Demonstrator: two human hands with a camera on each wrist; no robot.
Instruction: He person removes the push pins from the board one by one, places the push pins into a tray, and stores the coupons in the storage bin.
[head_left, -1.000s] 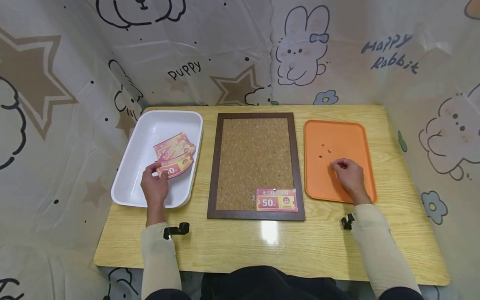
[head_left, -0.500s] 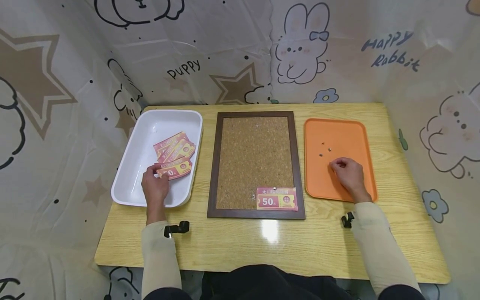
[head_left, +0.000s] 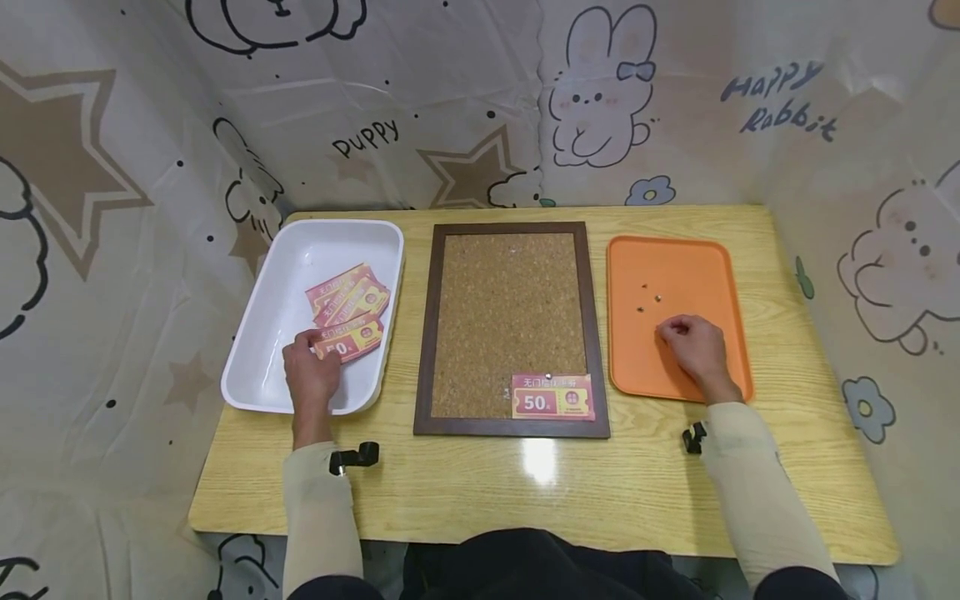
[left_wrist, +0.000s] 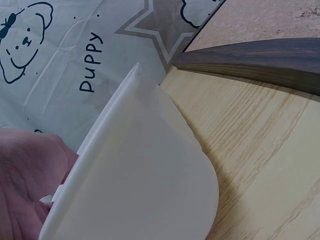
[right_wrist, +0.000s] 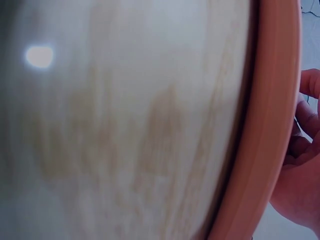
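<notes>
My left hand (head_left: 311,375) reaches into the white tub (head_left: 258,333) and pinches the nearest pink-and-yellow coupon (head_left: 352,337) at its left end. More coupons (head_left: 348,293) lie fanned out just beyond it. Over the orange tray (head_left: 630,367) is my right hand (head_left: 697,350), its fingers curled with thumb and index close together; whether a tack sits between the fingertips is hidden. Several small tacks (head_left: 657,298) lie on the tray beyond those fingers. In the left wrist view the tub's wall (left_wrist: 135,175) hides most of the hand; the tray's rim (right_wrist: 270,100) partly covers the right one.
Between tub and tray lies a cork board (head_left: 510,325) in a dark brown frame. One coupon (head_left: 552,397) is tacked at its lower right corner. The wooden table (head_left: 465,492) has its front edge close to the person; patterned sheets (head_left: 465,83) stand behind.
The pinched coupon was bowed upward a second ago; it has come down slightly and lies flatter against the others. My right hand has stayed almost still over the tray.
</notes>
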